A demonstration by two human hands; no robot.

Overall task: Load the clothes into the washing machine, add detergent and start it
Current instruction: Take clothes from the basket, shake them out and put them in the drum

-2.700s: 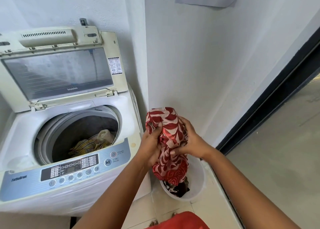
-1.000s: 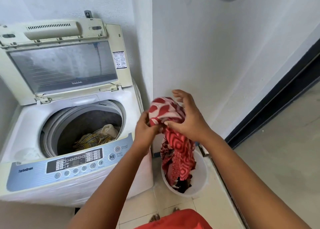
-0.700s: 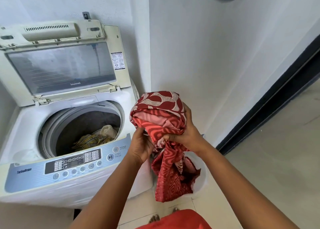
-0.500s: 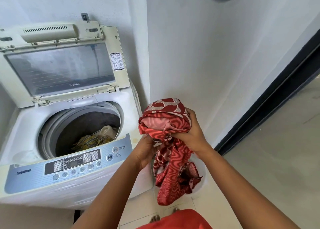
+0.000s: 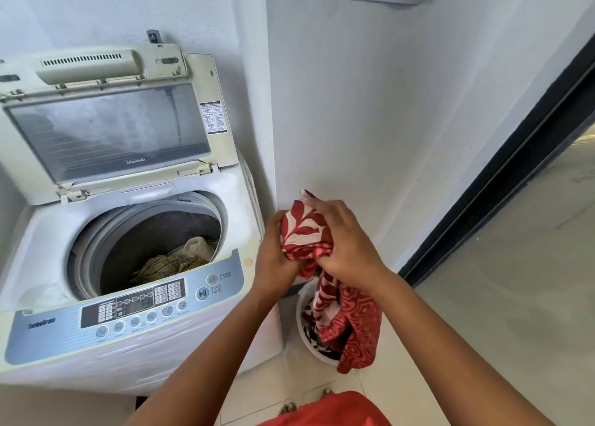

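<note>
A red and white patterned cloth (image 5: 306, 232) is bunched between both hands, to the right of the washing machine (image 5: 135, 338). My left hand (image 5: 273, 258) grips its left side and my right hand (image 5: 341, 242) grips it from the right and above. The cloth's tail (image 5: 354, 326) hangs down over a white basket (image 5: 302, 335) on the floor, which holds dark clothes. The top-loader's lid (image 5: 106, 126) stands open. Inside the drum (image 5: 145, 245) lie a yellow checked garment (image 5: 164, 266) and a beige one (image 5: 198, 248).
The control panel (image 5: 138, 306) runs along the machine's front edge. A white wall corner (image 5: 273, 136) stands right behind the hands. A dark door frame (image 5: 502, 174) borders a tiled floor (image 5: 515, 280) at the right. My toes (image 5: 288, 408) show at the bottom.
Both hands have kept gathering the cloth, bunching it tighter and moving it slightly lower and to the right. More of its tail has come up out of the basket. The view shifted a little.
</note>
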